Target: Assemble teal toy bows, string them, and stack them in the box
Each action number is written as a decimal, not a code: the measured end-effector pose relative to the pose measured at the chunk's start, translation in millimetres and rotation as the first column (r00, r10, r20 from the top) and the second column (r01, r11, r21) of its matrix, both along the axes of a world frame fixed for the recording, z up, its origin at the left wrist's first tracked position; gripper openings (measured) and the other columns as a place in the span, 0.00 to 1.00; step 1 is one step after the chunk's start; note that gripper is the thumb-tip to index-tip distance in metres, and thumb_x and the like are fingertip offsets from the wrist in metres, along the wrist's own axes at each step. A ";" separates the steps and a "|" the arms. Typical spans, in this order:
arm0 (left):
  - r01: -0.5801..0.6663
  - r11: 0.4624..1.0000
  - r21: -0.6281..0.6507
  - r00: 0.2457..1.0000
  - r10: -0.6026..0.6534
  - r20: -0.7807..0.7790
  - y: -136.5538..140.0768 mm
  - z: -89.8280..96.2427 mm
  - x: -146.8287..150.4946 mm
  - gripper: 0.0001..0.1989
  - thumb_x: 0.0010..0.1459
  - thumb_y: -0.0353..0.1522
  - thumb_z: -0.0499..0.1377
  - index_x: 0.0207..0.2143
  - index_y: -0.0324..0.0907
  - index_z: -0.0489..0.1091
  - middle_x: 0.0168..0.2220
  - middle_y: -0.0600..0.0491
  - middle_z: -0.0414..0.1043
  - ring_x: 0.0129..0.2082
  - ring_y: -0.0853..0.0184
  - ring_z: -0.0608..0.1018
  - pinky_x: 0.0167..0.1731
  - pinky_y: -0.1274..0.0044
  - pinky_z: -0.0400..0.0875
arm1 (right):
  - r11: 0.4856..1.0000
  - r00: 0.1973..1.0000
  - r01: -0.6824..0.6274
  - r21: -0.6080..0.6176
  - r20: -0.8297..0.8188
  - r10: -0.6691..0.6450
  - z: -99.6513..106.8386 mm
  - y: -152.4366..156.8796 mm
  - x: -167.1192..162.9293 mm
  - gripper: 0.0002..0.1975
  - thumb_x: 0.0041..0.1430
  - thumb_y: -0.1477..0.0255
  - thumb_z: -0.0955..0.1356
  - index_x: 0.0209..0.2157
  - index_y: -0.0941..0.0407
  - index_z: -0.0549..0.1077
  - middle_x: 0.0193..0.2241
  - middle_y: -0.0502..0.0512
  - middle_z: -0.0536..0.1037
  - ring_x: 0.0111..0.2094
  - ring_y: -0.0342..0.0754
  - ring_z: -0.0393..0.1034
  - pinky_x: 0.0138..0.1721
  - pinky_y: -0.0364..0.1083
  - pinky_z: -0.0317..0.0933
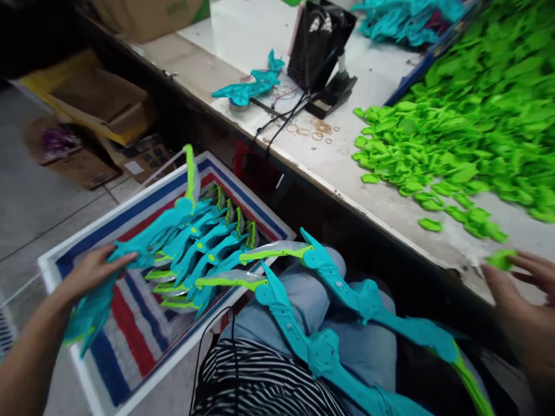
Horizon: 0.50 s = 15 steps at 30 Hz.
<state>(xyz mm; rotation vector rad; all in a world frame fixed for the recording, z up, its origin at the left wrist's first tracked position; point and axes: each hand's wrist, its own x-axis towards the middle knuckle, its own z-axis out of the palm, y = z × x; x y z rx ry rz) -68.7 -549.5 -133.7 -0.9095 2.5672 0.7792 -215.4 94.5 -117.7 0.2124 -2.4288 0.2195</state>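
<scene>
My left hand (97, 268) grips a teal jointed plastic piece with lime-green ends (150, 231) over the striped-lined tray (134, 398). Similar teal-and-green pieces (208, 240) lie side by side in that tray. Two more, a nearer jointed piece (299, 329) and a farther one (342, 283), rest across my lap. At the right table edge, my right hand (524, 306) has a small green plastic part (502, 259) between thumb and fingers. A big heap of such green parts (477, 133) spreads over the table beyond it.
On the white table (333, 164) stand a black fan (318, 43) and a soldering-iron stand (332, 98). Rubber bands (319, 128) lie nearby, and a teal piece (251, 85) sits on a small round tin. Cardboard boxes (99, 104) stand on the floor at left.
</scene>
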 end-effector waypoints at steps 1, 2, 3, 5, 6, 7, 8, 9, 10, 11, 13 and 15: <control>0.002 0.999 0.043 0.998 0.001 -0.058 9.7 25.4 -4.9 0.25 0.39 0.57 0.56 0.25 0.45 0.66 0.23 0.54 0.71 0.27 0.59 0.75 0.24 0.72 0.70 | 0.990 0.990 -0.138 -0.041 -0.010 0.138 9.4 -32.2 1.4 0.20 0.58 0.53 0.64 0.47 0.47 0.72 0.40 0.63 0.78 0.42 0.59 0.74 0.39 0.57 0.70; -0.006 0.993 0.117 0.996 0.017 -0.092 23.1 46.7 -11.6 0.25 0.39 0.57 0.57 0.25 0.44 0.65 0.22 0.54 0.70 0.26 0.61 0.74 0.22 0.73 0.70 | 0.953 0.956 -0.292 -0.080 -0.016 0.292 19.8 -67.7 5.0 0.17 0.58 0.57 0.66 0.48 0.45 0.72 0.41 0.60 0.78 0.44 0.58 0.74 0.42 0.57 0.70; 0.006 0.969 0.248 0.994 0.021 -0.107 39.1 63.5 -19.4 0.25 0.41 0.56 0.57 0.27 0.43 0.64 0.22 0.55 0.70 0.24 0.63 0.74 0.21 0.74 0.70 | 0.887 0.891 -0.451 -0.101 0.013 0.455 30.5 -104.4 10.9 0.16 0.57 0.62 0.68 0.48 0.43 0.71 0.42 0.58 0.78 0.44 0.56 0.74 0.44 0.57 0.69; 0.044 0.887 0.460 0.986 0.034 -0.161 74.2 84.6 -35.3 0.25 0.42 0.54 0.59 0.28 0.42 0.62 0.21 0.57 0.69 0.21 0.67 0.72 0.21 0.76 0.69 | 0.660 0.666 -0.723 -0.204 0.046 0.744 49.3 -174.0 26.4 0.17 0.59 0.70 0.68 0.50 0.44 0.69 0.44 0.58 0.77 0.45 0.54 0.73 0.45 0.56 0.70; 0.082 0.837 0.541 0.985 0.016 -0.175 91.5 90.2 -42.0 0.24 0.44 0.53 0.59 0.29 0.42 0.62 0.20 0.57 0.68 0.20 0.69 0.71 0.20 0.77 0.69 | 0.543 0.552 -0.809 -0.227 0.027 0.834 55.9 -203.5 33.8 0.18 0.58 0.72 0.68 0.50 0.45 0.69 0.44 0.57 0.77 0.46 0.53 0.72 0.45 0.55 0.70; 0.123 0.789 0.602 0.982 -0.007 -0.191 107.6 93.4 -47.2 0.24 0.45 0.53 0.59 0.30 0.42 0.62 0.20 0.58 0.68 0.19 0.70 0.71 0.19 0.78 0.68 | 0.439 0.450 -0.869 -0.230 0.004 0.893 60.3 -228.0 39.7 0.17 0.58 0.73 0.68 0.49 0.47 0.70 0.44 0.56 0.78 0.48 0.52 0.71 0.46 0.55 0.70; 0.162 0.744 0.648 0.979 -0.037 -0.202 122.1 94.9 -50.9 0.23 0.47 0.52 0.59 0.30 0.42 0.62 0.19 0.58 0.67 0.18 0.71 0.71 0.19 0.79 0.68 | 0.361 0.370 -0.907 -0.216 -0.001 0.929 62.4 -246.8 43.5 0.15 0.59 0.73 0.67 0.48 0.49 0.71 0.45 0.56 0.77 0.49 0.52 0.70 0.47 0.54 0.69; 0.197 0.702 0.684 0.975 -0.066 -0.213 134.7 95.3 -53.3 0.22 0.48 0.51 0.58 0.30 0.41 0.63 0.19 0.58 0.67 0.18 0.71 0.71 0.19 0.79 0.67 | 0.309 0.316 -0.931 -0.196 -0.006 0.949 62.6 -259.9 45.3 0.13 0.60 0.73 0.67 0.47 0.51 0.72 0.45 0.56 0.77 0.50 0.51 0.69 0.48 0.54 0.69; 0.225 0.666 0.711 0.971 -0.091 -0.222 145.2 94.9 -54.7 0.22 0.49 0.51 0.59 0.30 0.41 0.63 0.20 0.58 0.67 0.18 0.71 0.71 0.19 0.79 0.68 | 0.273 0.277 -0.947 -0.171 -0.005 0.961 61.5 -267.9 45.4 0.11 0.61 0.73 0.66 0.45 0.53 0.73 0.45 0.56 0.77 0.50 0.51 0.69 0.49 0.54 0.68; 0.247 0.636 0.731 0.967 -0.114 -0.227 153.8 94.2 -55.4 0.21 0.49 0.50 0.59 0.30 0.41 0.63 0.20 0.58 0.67 0.18 0.71 0.71 0.19 0.79 0.68 | 0.252 0.255 -0.956 -0.147 -0.002 0.967 59.6 -271.4 44.5 0.10 0.61 0.73 0.65 0.44 0.55 0.74 0.45 0.57 0.78 0.50 0.50 0.69 0.49 0.53 0.68; 0.272 0.597 0.755 0.962 -0.156 -0.223 165.8 91.9 -56.6 0.20 0.50 0.49 0.59 0.29 0.41 0.63 0.20 0.58 0.67 0.18 0.71 0.71 0.19 0.78 0.68 | 0.235 0.237 -0.965 -0.114 0.001 0.972 55.5 -269.8 41.9 0.09 0.62 0.74 0.65 0.41 0.58 0.75 0.44 0.58 0.78 0.48 0.50 0.70 0.48 0.52 0.68; 0.285 0.574 0.768 0.958 -0.182 -0.219 173.4 89.1 -58.5 0.19 0.50 0.48 0.59 0.29 0.41 0.63 0.20 0.59 0.67 0.19 0.71 0.72 0.20 0.79 0.68 | 0.239 0.240 -0.966 -0.101 0.005 0.971 52.8 -263.0 40.1 0.09 0.62 0.74 0.65 0.40 0.59 0.75 0.43 0.58 0.78 0.47 0.49 0.70 0.48 0.51 0.68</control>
